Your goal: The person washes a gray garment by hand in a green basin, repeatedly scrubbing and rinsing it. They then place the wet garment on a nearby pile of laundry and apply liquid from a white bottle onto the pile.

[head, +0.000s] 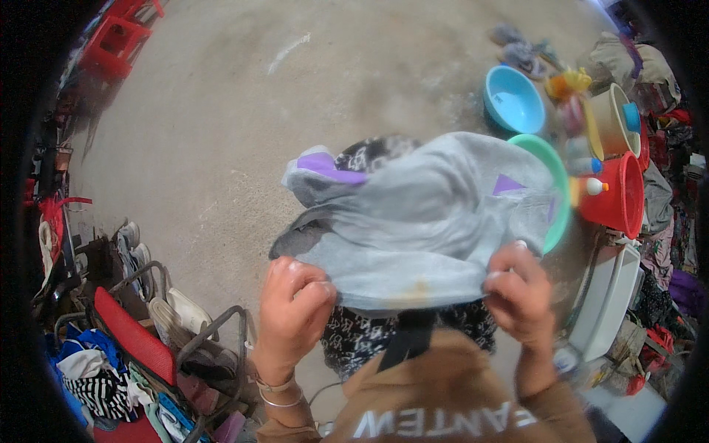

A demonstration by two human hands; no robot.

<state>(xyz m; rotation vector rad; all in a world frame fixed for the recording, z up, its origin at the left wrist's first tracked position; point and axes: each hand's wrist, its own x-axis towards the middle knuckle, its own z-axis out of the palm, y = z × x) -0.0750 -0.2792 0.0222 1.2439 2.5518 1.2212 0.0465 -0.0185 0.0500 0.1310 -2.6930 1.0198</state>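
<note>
A light grey fabric garment (410,238) with purple patches is stretched between my two hands, over my patterned black trousers (382,152). My left hand (296,313) grips its near edge at the left, and my right hand (518,293) pinches the same edge at the right. A yellowish-brown stain marks the cloth near that edge, midway between the hands. Darker grey, wet-looking fabric hangs at the left side. On the right, the garment overlaps a mint-green basin (556,183), so the basin's inside is mostly hidden.
Beyond the green basin stands a blue basin (515,99). A red bucket (612,194), bottles and a beige bucket (615,119) line the right. A white rectangular tub (606,302) lies nearer. At lower left is a red-backed chair (135,335) with clothes, beside shoes (177,313). Red stools (116,47) stand far left.
</note>
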